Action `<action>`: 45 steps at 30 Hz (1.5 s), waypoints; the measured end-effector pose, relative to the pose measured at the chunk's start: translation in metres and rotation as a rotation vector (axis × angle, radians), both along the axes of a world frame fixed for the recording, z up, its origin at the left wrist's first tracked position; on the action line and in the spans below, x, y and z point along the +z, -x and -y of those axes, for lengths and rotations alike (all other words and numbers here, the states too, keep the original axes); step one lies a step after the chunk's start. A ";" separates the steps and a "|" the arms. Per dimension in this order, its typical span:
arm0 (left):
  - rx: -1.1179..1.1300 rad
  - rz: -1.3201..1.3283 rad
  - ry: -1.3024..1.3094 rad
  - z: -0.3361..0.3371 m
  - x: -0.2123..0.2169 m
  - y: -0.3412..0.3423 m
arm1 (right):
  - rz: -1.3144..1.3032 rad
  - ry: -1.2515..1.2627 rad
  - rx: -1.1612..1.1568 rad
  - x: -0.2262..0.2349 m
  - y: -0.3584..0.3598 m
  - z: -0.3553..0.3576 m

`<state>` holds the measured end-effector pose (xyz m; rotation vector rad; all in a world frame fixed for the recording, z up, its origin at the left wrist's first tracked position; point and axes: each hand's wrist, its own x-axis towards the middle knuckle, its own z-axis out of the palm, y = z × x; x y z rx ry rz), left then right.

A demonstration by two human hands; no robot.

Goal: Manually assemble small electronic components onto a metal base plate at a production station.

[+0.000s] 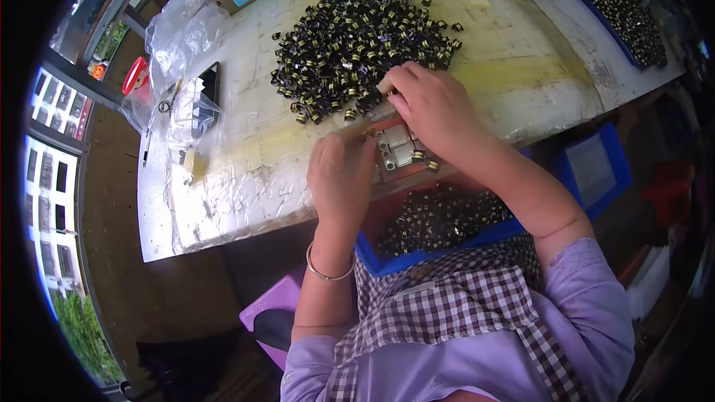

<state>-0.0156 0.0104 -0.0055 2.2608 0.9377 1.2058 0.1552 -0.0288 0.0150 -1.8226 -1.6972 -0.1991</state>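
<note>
A large heap of small black parts with yellow bands, like wound coils (357, 45), lies on the table. At its near edge my right hand (436, 108) is closed in a pinch; what sits between the fingertips is too small to make out. My left hand (339, 175), smeared by motion, is beside a small metal fixture (397, 150) on a reddish-brown base at the table's front edge. Whether its fingers hold anything does not show. A couple of the coils (430, 166) rest at the fixture's right side, under my right wrist.
Below the table edge, a blue tray (383, 264) in front of my body holds many similar parts. Another blue tray (622, 48) of parts stands at the far right. On the left lie a phone (208, 89) and clear plastic bags (179, 30). A blue bin (614, 156) stands at right.
</note>
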 end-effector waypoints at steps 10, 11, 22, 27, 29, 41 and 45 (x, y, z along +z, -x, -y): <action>-0.262 -0.054 -0.053 0.007 0.005 -0.021 | -0.381 -0.081 0.107 -0.005 -0.017 0.038; -0.277 -0.044 -0.034 0.007 0.005 -0.023 | -0.386 -0.074 0.103 -0.005 -0.018 0.040; -0.194 -0.100 -0.130 0.015 0.003 -0.027 | -0.372 -0.036 0.203 -0.011 -0.025 0.046; -0.197 -0.068 -0.154 0.018 0.004 -0.027 | -0.363 -0.030 0.215 -0.008 -0.025 0.046; -0.182 -0.029 -0.011 0.018 0.003 -0.021 | -0.342 -0.021 0.223 -0.004 -0.026 0.045; 0.180 -0.091 0.086 -0.009 0.002 -0.020 | -0.207 0.099 0.301 0.005 -0.016 0.047; 0.145 -0.041 0.052 0.002 0.003 -0.019 | -0.226 0.016 0.273 -0.002 -0.014 0.048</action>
